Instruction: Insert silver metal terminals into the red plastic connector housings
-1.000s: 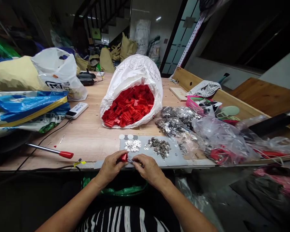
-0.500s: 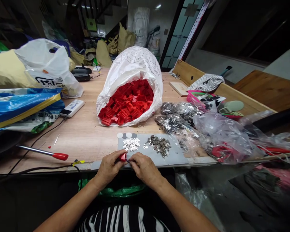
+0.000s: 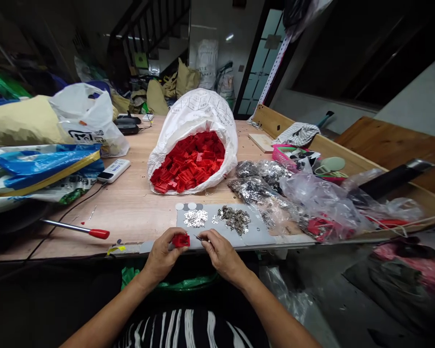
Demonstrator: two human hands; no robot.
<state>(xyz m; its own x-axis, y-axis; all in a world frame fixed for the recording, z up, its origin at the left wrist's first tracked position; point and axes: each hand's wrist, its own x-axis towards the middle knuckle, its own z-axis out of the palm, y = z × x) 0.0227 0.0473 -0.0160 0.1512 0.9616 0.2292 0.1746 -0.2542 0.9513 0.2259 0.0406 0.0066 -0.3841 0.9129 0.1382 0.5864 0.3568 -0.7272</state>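
Note:
Between the thumb and fingers of my left hand (image 3: 164, 251) is a small red plastic box-like part (image 3: 181, 240), its hollow side showing. My right hand (image 3: 219, 251) pinches a thin pointed metal tool (image 3: 199, 238), whose tip points left at the red part with a small gap between them. Both hands are at the front edge of the table, before a grey mat (image 3: 255, 231). On the mat lie a pile of flat silvery pieces (image 3: 195, 218) and a pile of darker small metal pieces (image 3: 235, 220). Beyond it, a white woven sack (image 3: 203, 106) lies open, filled with red plastic parts (image 3: 192, 162).
Clear bags of metal pieces (image 3: 253, 188) and crumpled plastic (image 3: 308, 193) lie to the right, near a pink basket (image 3: 283, 154). On the left are a red-tipped lever (image 3: 98, 234), a white device with a cable (image 3: 114, 170) and stuffed bags (image 3: 43, 166).
My right hand has drawn the tool back from the red part, opening a gap. The red part has turned so its hollow side shows. The camera view has tilted up slightly.

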